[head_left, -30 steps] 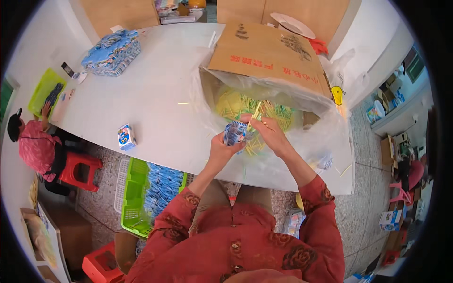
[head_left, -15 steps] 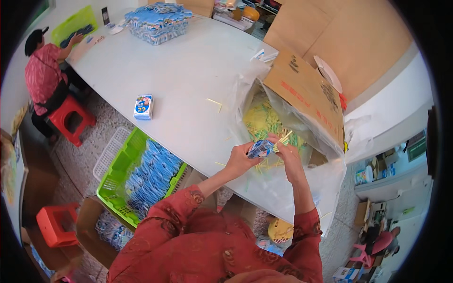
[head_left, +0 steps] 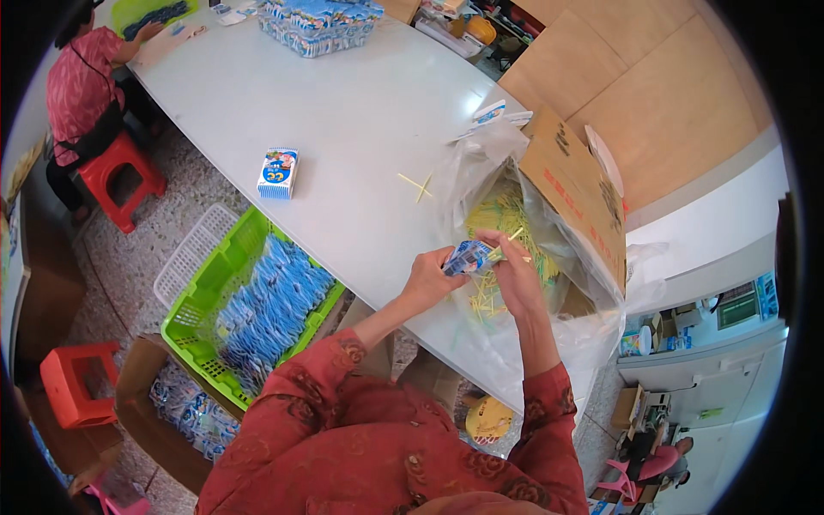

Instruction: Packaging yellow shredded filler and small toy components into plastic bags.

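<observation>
Head view: both hands meet over the near edge of the white table [head_left: 343, 129], just in front of the open clear plastic bag [head_left: 481, 172]. Left hand [head_left: 427, 279] pinches the left end of a small packet [head_left: 470, 256]; right hand [head_left: 513, 273] closes on its right end, fingers curled round it, so both hands are clamped on the same packet, nearly touching each other. Packet is small, flat, roughly rectangular, blue and white with a glossy printed face, tilted slightly up to the right; print too small to make out. A thin yellow stick [head_left: 513, 235] pokes out past the right fingers at the packet's upper right; can't tell whether it's in the packet or just held against it. Bag sits inside a brown cardboard box [head_left: 575, 184] and holds a heap of the same yellow sticks [head_left: 506, 219]; a few loose ones lie at the bag mouth under the hands. Two crossed sticks [head_left: 417, 184] lie on the bare table left of the bag. A boxy blue-white carton [head_left: 278, 172] stands alone further left. Below the table edge, a green basket [head_left: 193, 313] full of blue packets. Far end of table: another person in a red top [head_left: 81, 81] on a red stool [head_left: 120, 176].
</observation>
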### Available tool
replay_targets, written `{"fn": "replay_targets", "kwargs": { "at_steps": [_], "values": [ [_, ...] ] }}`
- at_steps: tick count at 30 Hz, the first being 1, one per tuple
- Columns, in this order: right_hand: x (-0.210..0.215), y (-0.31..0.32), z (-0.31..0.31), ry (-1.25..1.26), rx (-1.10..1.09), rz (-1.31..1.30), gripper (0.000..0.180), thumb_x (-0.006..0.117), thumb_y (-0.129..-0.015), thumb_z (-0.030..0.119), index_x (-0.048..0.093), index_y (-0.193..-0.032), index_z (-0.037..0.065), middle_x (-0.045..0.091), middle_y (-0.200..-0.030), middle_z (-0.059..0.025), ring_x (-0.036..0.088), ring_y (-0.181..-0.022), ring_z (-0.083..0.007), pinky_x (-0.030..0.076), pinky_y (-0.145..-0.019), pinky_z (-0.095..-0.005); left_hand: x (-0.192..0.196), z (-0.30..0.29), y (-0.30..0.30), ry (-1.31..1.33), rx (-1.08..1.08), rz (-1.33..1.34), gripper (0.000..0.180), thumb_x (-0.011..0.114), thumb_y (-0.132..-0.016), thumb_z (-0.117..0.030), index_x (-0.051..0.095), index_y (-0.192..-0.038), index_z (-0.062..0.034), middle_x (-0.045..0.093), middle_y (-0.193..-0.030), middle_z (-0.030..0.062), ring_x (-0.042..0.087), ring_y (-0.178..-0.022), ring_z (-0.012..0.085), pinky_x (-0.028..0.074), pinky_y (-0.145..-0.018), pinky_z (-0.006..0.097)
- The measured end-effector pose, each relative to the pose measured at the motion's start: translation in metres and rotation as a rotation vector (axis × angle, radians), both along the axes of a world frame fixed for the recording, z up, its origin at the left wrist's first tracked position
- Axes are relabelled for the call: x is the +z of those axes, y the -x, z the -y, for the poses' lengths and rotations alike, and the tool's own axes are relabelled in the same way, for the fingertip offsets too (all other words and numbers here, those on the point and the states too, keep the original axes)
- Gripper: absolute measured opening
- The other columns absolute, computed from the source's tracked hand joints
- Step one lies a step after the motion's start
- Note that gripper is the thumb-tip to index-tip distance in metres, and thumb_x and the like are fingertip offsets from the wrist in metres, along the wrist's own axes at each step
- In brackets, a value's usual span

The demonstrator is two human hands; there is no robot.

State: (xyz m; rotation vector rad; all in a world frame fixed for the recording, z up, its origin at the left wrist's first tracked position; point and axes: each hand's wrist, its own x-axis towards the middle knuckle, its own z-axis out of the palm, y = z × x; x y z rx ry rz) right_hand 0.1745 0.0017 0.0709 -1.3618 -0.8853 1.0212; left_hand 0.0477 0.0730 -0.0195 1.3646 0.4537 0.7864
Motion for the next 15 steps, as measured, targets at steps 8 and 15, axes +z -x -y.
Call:
{"fn": "replay_targets", "kwargs": {
  "at_steps": [8,15],
  "values": [
    [-0.013,0.011,-0.019,0.067,0.035,0.495,0.035,0.037,-0.095,0.023,0.056,-0.113,0.001,0.048,-0.125,-0.0115,0.041,-0.119,-0.0193,0.026,-0.102,-0.0338,-0.017,-0.013,0.008,-0.039,0.160,-0.037,0.023,0.071,-0.065,-0.012,0.061,-0.083,-0.0014,0.058,-0.063,0.0106,0.050,-0.055,0.0158,0.043,-0.056,0.030],
    [-0.031,0.003,-0.025,0.059,0.044,0.301,0.040,0.037,-0.095,0.028,0.047,-0.124,0.002,0.048,-0.125,-0.0099,0.043,-0.116,-0.0165,0.030,-0.099,-0.0311,-0.020,-0.020,0.016,0.013,0.088,0.025,0.024,0.071,-0.066,-0.010,0.062,-0.087,-0.0020,0.061,-0.068,0.0036,0.050,-0.060,0.0083,0.043,-0.058,0.026]
  ]
}}
